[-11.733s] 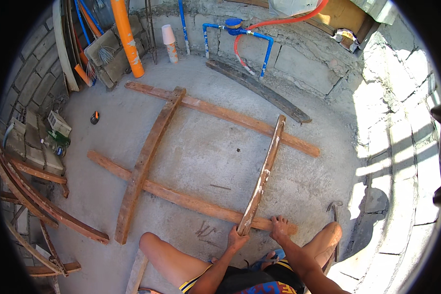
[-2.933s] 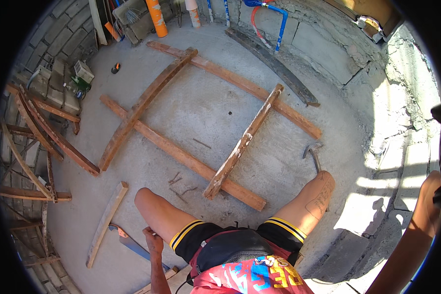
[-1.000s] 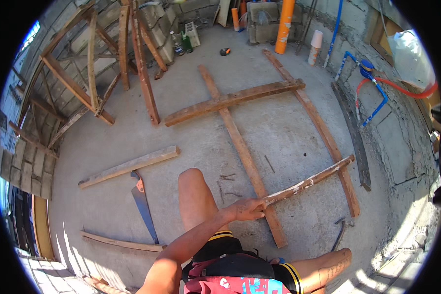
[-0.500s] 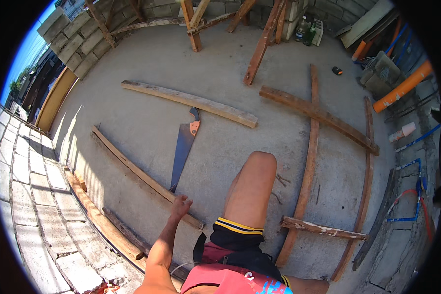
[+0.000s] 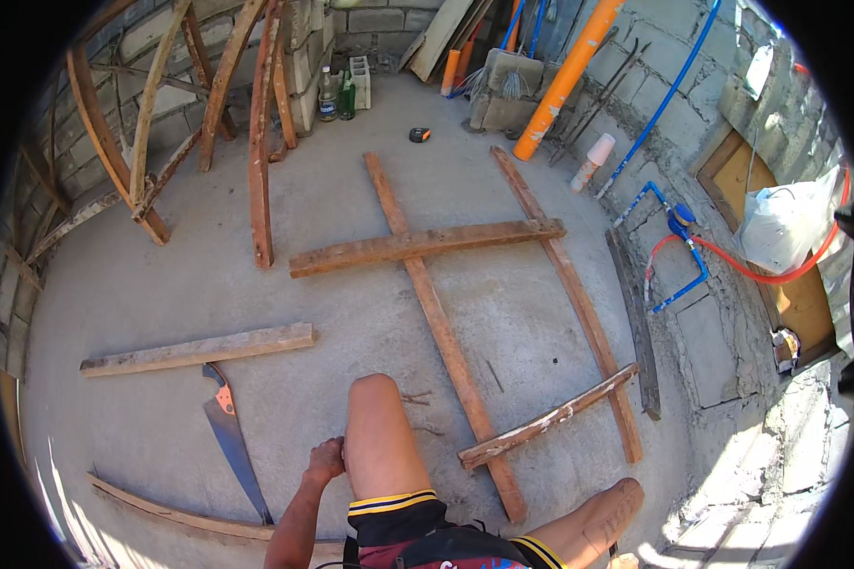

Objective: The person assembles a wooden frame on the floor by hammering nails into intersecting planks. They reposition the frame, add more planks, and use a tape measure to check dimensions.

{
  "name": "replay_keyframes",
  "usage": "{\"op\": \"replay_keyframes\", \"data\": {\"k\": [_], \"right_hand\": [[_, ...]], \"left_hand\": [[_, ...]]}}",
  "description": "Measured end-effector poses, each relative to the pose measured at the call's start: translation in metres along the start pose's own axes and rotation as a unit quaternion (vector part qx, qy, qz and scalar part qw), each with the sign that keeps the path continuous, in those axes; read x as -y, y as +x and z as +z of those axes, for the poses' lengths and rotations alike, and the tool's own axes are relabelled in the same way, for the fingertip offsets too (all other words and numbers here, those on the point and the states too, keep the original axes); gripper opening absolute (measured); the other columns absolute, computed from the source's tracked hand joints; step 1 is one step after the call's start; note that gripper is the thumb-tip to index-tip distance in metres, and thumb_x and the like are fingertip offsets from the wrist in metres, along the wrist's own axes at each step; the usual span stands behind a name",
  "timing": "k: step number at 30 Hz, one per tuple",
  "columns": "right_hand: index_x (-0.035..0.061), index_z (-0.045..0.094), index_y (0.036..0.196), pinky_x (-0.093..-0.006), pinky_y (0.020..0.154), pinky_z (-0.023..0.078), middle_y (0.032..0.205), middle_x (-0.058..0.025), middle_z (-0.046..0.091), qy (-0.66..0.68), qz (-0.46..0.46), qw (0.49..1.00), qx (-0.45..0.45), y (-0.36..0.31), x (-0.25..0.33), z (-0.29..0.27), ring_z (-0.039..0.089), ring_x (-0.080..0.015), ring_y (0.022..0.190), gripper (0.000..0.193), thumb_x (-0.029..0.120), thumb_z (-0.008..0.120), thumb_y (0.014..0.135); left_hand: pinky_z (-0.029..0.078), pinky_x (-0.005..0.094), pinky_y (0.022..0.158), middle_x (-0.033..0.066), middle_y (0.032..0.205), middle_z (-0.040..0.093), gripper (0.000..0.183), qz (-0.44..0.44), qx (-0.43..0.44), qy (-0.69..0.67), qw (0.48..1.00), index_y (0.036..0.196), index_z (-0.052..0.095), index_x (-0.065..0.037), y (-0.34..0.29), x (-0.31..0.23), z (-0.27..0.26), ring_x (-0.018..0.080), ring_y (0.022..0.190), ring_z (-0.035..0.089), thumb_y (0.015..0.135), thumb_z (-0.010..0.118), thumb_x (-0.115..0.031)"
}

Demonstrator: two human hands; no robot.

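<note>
My left hand is beside my bent left knee, fingers curled in, with nothing visible in them. To its left a handsaw with a black and orange handle lies on the concrete floor. The saw's handle end is by a short weathered beam, and its tip reaches a long thin plank at the lower left. My right hand is out of view. Right of my knee, two long wooden strips lie lengthwise, with a thick beam and a shorter paint-stained piece across them.
A tape measure is on the floor farther off. Timber props stand at the back left, near bottles and a hollow block. Along the right wall are an orange pipe, blue piping and a white plastic bag.
The view has turned to the right, so the floor items appear farther left. My left hand has moved from beside the thin plank and saw tip to beside my knee, its fingers now curled.
</note>
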State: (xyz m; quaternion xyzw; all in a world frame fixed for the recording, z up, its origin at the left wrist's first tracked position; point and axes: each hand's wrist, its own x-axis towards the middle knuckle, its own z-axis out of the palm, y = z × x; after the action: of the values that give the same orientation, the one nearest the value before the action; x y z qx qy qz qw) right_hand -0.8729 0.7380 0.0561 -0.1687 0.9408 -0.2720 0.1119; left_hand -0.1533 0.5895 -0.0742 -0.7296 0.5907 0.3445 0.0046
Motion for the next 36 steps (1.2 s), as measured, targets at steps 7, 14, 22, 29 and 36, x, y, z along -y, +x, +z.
{"op": "replay_keyframes", "data": {"k": [7,14,22,29,36], "right_hand": [[-0.0004,0.068,0.087,-0.0326,0.063,0.052,0.074,-0.0121,0.069,0.008,0.101,0.995,-0.009,-0.044,-0.059,-0.018,0.064,-0.0173,0.068,0.017,0.011,0.072,0.076],[-0.0017,0.064,0.087,-0.0283,0.064,0.051,0.076,-0.01,0.068,-0.021,-0.053,0.998,0.021,0.05,0.144,-0.068,0.063,-0.0134,0.068,0.014,0.003,0.069,0.075],[-0.0002,0.066,0.104,-0.0281,0.083,0.053,0.095,-0.0065,0.069,0.217,-0.322,0.862,0.327,-0.033,0.628,0.303,0.066,-0.0136,0.09,0.019,0.01,0.07,0.088],[0.0113,0.058,0.131,-0.0586,0.114,0.019,0.127,-0.0134,0.059,-0.142,-0.561,0.791,0.199,-0.165,0.766,0.63,0.045,-0.0327,0.13,0.059,0.047,0.066,0.085],[0.0117,0.062,0.127,-0.0524,0.109,0.024,0.13,-0.0119,0.055,-0.302,-0.532,0.74,0.279,-0.16,0.741,0.662,0.049,-0.03,0.12,0.056,0.046,0.066,0.082]], "left_hand": [[0.055,0.0378,0.089,0.0151,0.106,0.072,0.041,0.079,0.05,-0.181,0.979,0.116,0.063,-0.002,0.129,-0.023,-0.113,0.0276,0.103,0.069,0.078,0.076,-0.012],[0.051,0.0315,0.074,0.0087,0.088,0.07,0.025,0.164,-0.11,-0.393,0.898,0.103,0.067,0.0,0.313,-0.092,-0.235,0.0178,0.082,0.065,0.088,0.071,-0.02],[0.051,0.0429,0.088,0.0182,0.119,0.061,0.04,0.027,-0.28,-0.21,0.936,0.116,0.062,-0.002,0.525,-0.167,-0.325,0.0322,0.105,0.063,0.085,0.071,-0.027],[0.036,0.0513,0.108,0.0189,0.147,0.036,0.088,-0.172,-0.293,-0.102,0.935,0.149,0.026,-0.011,0.692,-0.186,-0.365,0.0366,0.136,0.036,0.081,0.075,-0.037],[0.028,0.0576,0.112,0.0205,0.152,0.031,0.091,-0.183,-0.311,-0.074,0.93,0.156,0.02,-0.019,0.75,-0.174,-0.341,0.0368,0.14,0.033,0.083,0.073,-0.031]]}}
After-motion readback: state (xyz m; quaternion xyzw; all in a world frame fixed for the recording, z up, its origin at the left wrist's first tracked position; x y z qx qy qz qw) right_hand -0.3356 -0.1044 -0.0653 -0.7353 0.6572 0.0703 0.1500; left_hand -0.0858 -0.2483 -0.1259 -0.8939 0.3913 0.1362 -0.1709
